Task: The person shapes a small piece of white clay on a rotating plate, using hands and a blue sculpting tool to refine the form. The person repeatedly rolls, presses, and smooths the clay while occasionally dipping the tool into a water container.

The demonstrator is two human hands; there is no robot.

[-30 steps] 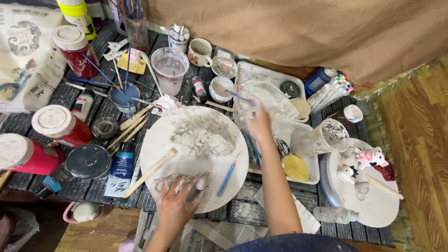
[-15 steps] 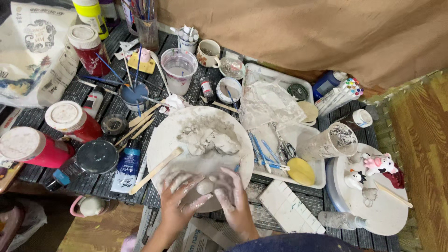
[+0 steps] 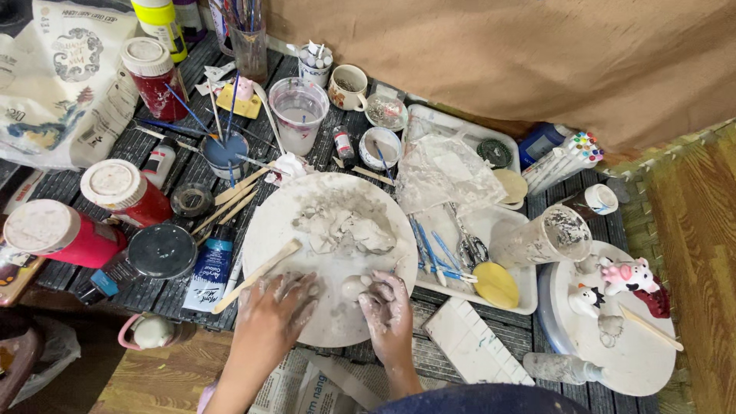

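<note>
shaping a small clay ball (image 3: 354,287) at the near edge of the round white board (image 3: 268,222) on the worktop (image 3: 77,188). right hand (image 3: 389,307) curled loosely against it, left hand (image 3: 274,305) flat and empty just beside. best rolled with light, even fingertip pressure, turned often. pale grey, smooth, damp-looking, egg-shaped.

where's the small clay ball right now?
In the head view the small clay ball sits on the near edge of the round white board, between the left hand and right hand, just below the lump of grey clay.
</note>
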